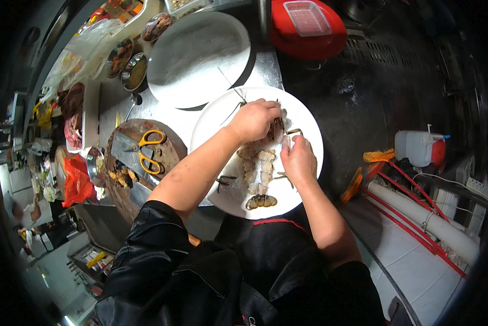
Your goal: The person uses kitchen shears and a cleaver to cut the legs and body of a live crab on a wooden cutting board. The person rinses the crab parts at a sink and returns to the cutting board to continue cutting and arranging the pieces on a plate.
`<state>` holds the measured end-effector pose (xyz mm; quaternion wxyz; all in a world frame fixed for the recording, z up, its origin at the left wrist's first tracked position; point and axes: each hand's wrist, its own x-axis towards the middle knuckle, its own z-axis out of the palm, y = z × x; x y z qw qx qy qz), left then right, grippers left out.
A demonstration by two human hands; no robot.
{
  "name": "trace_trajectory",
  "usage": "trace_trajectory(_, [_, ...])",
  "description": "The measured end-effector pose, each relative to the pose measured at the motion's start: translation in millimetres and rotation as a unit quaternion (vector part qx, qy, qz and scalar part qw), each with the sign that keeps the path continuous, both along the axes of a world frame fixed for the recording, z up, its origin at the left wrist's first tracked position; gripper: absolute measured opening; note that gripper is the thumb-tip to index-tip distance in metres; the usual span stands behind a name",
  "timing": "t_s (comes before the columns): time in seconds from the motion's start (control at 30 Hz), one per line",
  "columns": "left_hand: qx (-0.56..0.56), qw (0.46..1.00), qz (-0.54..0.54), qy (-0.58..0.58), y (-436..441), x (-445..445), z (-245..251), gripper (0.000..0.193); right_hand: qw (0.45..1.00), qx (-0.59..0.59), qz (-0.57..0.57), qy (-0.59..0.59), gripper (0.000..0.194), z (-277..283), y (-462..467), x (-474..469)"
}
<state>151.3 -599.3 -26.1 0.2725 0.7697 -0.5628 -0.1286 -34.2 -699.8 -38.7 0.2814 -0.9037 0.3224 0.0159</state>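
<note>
A round white plate [211, 138] holds pieces of a lobster or similar crustacean. Pale meat pieces [265, 165] lie in rows down its middle, with the tail fan [261, 201] at the near edge. At the plate's far side my left hand [256, 120] has its fingers bent over the dark head part, whose thin antennae [240, 95] stick out beside it. My right hand [299, 159] is at the plate's right side, thumb and fingers close to a dark jointed leg [295, 131]; whether it grips the leg cannot be told. More legs [226, 179] lie at the plate's left.
Left of the plate, a round chopping block [172, 150] bears a cleaver [124, 148] and orange-handled scissors [151, 150]. Beyond lie a large white oval platter [199, 57] and metal bowls [134, 71]. A red lid or basin [309, 28] stands at the far right. Red-handled tools [411, 224] lean at right.
</note>
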Motion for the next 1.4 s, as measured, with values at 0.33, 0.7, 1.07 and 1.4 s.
trace_trajectory(0.33, [-0.137,0.956,0.259,-0.027,153.4,-106.0,58.6,0.054,0.958,0.212,0.002,-0.194,0.04,5.7,35.1,-64.5])
trace_trajectory(0.7, [-0.094,0.7,0.705,0.065,455.7,-297.4,37.4,0.038,0.867,0.226,0.431,-0.106,0.036,37.4,226.0,-106.2])
trace_trajectory(1.07, [-0.09,0.824,0.558,-0.035,541.0,-83.2,28.4,0.033,0.862,0.097,0.496,-0.024,0.059,41.1,357.9,-63.6])
trace_trajectory(1.4, [0.239,0.955,0.168,-0.037,549.0,64.3,38.9,0.049,0.948,-0.001,0.318,0.036,0.057,83.9,401.7,-101.5])
